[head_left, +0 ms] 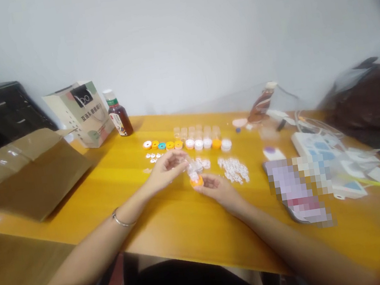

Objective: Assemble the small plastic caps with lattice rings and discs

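Above the middle of the table, my left hand (168, 168) pinches a small clear plastic piece (192, 167); its exact kind is blurred. Just below and touching or nearly touching it is a round orange cap (197, 182) with something whitish on top, held in the fingers of my right hand (221, 191). Behind my hands runs a row of round caps in white, orange and blue, among them a blue cap (161, 146). Clear small cups (191, 131) stand behind that row. Small white pieces (235, 170) lie in a pile right of my hands.
An open cardboard box (34, 180) sits at the left, near a paper bag (87, 124) and a dark bottle (120, 117). To the right lie a phone (295, 188), a power strip (321, 161) with cables, and a tilted brown bottle (261, 105). The table's front edge is close to me.
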The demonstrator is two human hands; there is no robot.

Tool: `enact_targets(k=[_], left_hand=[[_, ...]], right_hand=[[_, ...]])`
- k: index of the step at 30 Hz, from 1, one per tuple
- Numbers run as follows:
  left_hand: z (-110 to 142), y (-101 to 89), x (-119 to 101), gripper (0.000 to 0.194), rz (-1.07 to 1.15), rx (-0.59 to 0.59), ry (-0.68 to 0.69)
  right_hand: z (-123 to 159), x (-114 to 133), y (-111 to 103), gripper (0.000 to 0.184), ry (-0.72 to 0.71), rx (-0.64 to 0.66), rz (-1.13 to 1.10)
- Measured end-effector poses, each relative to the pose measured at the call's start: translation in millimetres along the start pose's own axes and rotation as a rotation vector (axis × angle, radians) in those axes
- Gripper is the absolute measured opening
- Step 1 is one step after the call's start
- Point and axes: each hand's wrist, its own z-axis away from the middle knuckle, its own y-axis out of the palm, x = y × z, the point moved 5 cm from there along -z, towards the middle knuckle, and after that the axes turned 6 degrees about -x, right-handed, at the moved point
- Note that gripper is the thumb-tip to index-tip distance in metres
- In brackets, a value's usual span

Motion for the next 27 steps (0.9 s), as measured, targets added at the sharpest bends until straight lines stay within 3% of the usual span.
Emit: enact_targets(k=[8, 13, 27], left_hand=[[7.4, 6.3, -7.6, 0.028, -0.210, 0.142, 0.045], [12.8, 12.1, -4.8, 0.029, -0.286, 0.160, 0.065], [13.6, 17.4, 0.9, 0.023, -0.020, 0.168, -0.069]], right_hand=[[-1.3, -0.4, 0.4, 0.028, -0.015, 0.032, -0.016], [-0.3, 0.5, 0.9, 0.025, -0.044, 0.043, -0.018], [4.5, 2.8, 3.4, 0.019, -0.020, 0.122, -0.033]])
